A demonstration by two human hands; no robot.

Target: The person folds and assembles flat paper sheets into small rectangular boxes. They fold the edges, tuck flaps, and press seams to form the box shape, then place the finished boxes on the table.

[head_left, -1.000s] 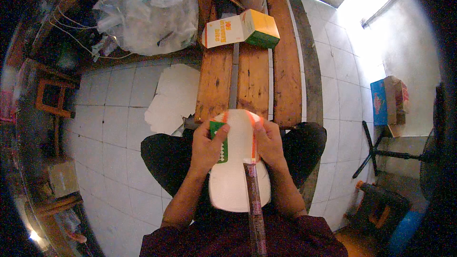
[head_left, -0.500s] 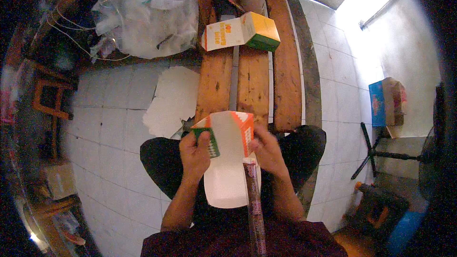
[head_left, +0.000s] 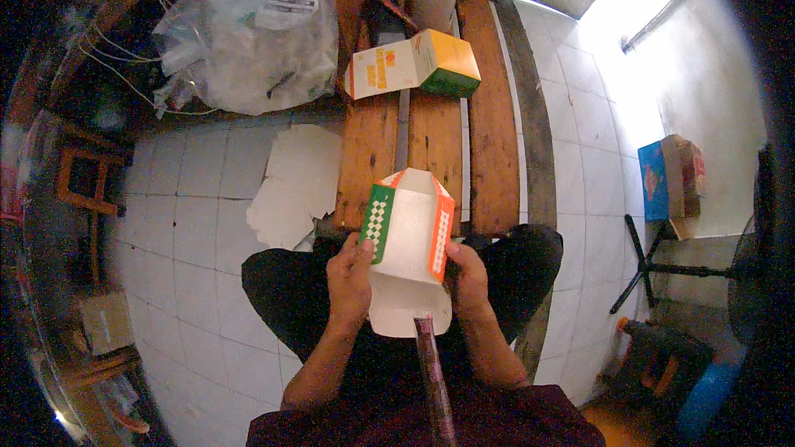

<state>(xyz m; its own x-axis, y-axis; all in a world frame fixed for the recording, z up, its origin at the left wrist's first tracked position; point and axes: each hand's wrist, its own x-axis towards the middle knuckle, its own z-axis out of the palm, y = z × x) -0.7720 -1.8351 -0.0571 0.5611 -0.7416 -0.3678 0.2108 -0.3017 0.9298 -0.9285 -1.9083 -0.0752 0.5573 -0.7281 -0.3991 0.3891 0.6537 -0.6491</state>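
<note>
At the centre of the frame, the left hand [head_left: 349,275] and the right hand [head_left: 466,275] are each grasping a side of a white cardboard carton blank with one green and one orange side panel [head_left: 407,244], fingers closed on its edges above the person's lap. Both side flaps are standing raised, but the carton seems only part-formed, its rounded lower flap lying open. A finished orange, white and green box [head_left: 411,65] is resting on the wooden plank table [head_left: 489,157] at upper centre, with flat white blanks [head_left: 296,184] lying on the tiled floor [head_left: 190,232] to the left.
</note>
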